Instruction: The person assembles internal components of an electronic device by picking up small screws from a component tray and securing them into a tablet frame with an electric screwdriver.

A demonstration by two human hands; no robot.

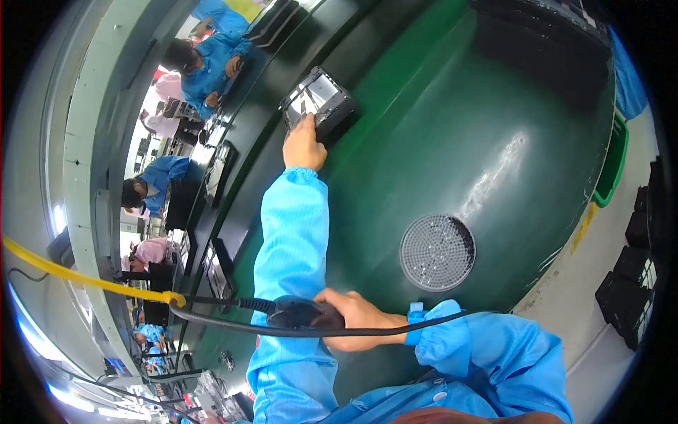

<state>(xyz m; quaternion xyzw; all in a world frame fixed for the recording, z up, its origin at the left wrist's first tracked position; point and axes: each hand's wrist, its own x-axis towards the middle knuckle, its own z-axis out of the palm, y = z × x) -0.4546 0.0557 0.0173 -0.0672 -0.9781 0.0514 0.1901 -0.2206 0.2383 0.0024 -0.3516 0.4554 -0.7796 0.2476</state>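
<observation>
My left hand [304,145] reaches far across the bench, its fingertips touching the near edge of a black, box-like stack [321,99] with a shiny, screen-like panel on top. The index finger is stretched out; the other fingers are partly hidden. Close to my body, my right hand [364,321] is wrapped around a black corded hand tool [300,313], just over my left sleeve. The tool's exact kind and its working end do not show. To the right of both hands lies a round, clear dish [427,251] with a dimpled grid and small dark bits along its right side.
The dark green bench top [395,162] curves around me. A black cable [395,330] and yellow strap [92,283] cross in front. Along the left, black devices [220,169] line a conveyor, with co-workers in blue [212,63] beyond. At right stand a green bin [613,162] and black crates [628,290].
</observation>
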